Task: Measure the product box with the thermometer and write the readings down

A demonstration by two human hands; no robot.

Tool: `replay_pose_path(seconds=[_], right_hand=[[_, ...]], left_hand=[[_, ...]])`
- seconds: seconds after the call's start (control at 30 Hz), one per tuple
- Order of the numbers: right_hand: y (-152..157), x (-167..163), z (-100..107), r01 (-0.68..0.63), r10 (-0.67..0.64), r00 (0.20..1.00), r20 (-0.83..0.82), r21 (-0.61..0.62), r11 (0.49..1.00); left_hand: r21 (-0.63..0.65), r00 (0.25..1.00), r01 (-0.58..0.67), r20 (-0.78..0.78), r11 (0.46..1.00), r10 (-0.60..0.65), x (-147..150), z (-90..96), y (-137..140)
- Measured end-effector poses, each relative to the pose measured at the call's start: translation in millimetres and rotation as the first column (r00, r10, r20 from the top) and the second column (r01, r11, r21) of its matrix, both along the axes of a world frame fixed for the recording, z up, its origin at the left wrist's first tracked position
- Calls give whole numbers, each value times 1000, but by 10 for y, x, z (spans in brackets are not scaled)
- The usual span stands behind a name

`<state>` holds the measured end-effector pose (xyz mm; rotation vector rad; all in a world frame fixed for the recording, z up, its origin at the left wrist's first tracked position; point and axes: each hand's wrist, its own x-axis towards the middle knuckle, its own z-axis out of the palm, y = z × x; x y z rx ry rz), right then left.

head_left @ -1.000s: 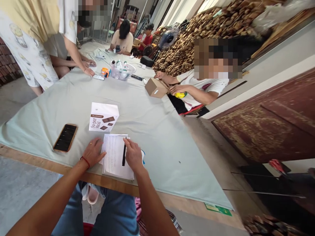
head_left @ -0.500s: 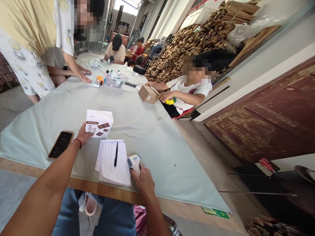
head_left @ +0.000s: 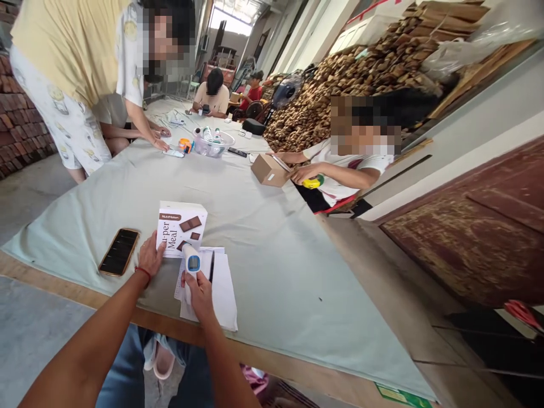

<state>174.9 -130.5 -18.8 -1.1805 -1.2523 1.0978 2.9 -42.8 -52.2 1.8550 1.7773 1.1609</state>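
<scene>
My left hand (head_left: 152, 256) grips the lower left edge of a white box (head_left: 181, 222) printed with brown chocolate pieces and "Meal"; the box stands upright on the table. In my right hand (head_left: 199, 292) is a white and blue infrared thermometer (head_left: 192, 259), its small screen facing me and its front end close to the box's lower right face. Handwritten paper sheets (head_left: 223, 300) lie beneath the thermometer, partly covered by it and my hand. A black pen (head_left: 212, 265) rests on them. Left of my left hand lies a phone (head_left: 119, 251) in an orange-edged case.
Across the cloth-covered table (head_left: 272, 255), a person on the right holds a cardboard box (head_left: 270, 170) and a yellow tape measure (head_left: 313, 181). A clear plastic basket (head_left: 212, 146) with bottles stands farther back, beside an orange item (head_left: 185, 145). Another person leans in at left.
My right hand has lifted the thermometer and brought it left, up to the front of the white box. My left hand stays on the box. The whole view has shifted somewhat.
</scene>
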Motion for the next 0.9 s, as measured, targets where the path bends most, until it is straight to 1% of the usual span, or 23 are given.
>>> replay_pose_path(seconds=[0.1,0.23,0.47,0.63,0.73,0.9], right_hand=[[99,-149,-157,34,-34,999,13,-29,999],[108,-186,-247,70,-69,997,21,-58,996],[57,-195,-247,51,-51,999,-3,-46,998],[75,-243,-269,90,-90,996,20,-21,996],[83,-285,-227,101,-101,995,7,-36,994],[95,-319,-142,171,-174,985,-14,-104,980]], left_hand=[[-17,991,-3,-135,1000,1,12,-45,20],[-59,977,-76,-203,995,62,9,-54,28],[-50,980,-56,-194,997,45,9,1,13],[-31,984,-39,-173,999,33,11,34,6],[-27,985,-42,-168,999,37,12,40,-3],[-26,985,-28,-173,999,23,13,45,-12]])
